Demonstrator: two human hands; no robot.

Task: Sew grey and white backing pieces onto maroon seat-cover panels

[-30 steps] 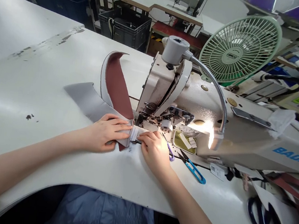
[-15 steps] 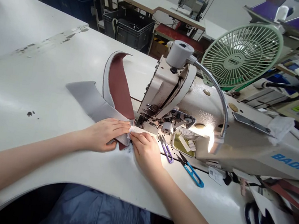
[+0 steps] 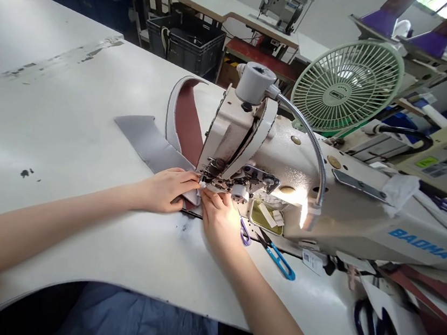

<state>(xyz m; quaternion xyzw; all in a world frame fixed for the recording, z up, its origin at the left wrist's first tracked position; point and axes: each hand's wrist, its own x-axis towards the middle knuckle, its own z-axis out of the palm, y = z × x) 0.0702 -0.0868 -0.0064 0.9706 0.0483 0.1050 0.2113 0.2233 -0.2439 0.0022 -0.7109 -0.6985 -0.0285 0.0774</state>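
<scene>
Left hand (image 3: 167, 189) flat, fingers together, pressing grey-maroon fabric piece (image 3: 149, 142) at 9 o'clock of sewing machine (image 3: 325, 202) needle; right hand (image 3: 220, 224) at 5 o'clock, fingertips on fabric, grip indeterminable

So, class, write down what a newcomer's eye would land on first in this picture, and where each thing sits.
The cream industrial sewing machine fills the centre right, its small lamp lit. At its needle, the person's left hand and right hand press a grey and maroon padded fabric strip that curls up to the left. A pale green round fan stands behind the machine.
</scene>
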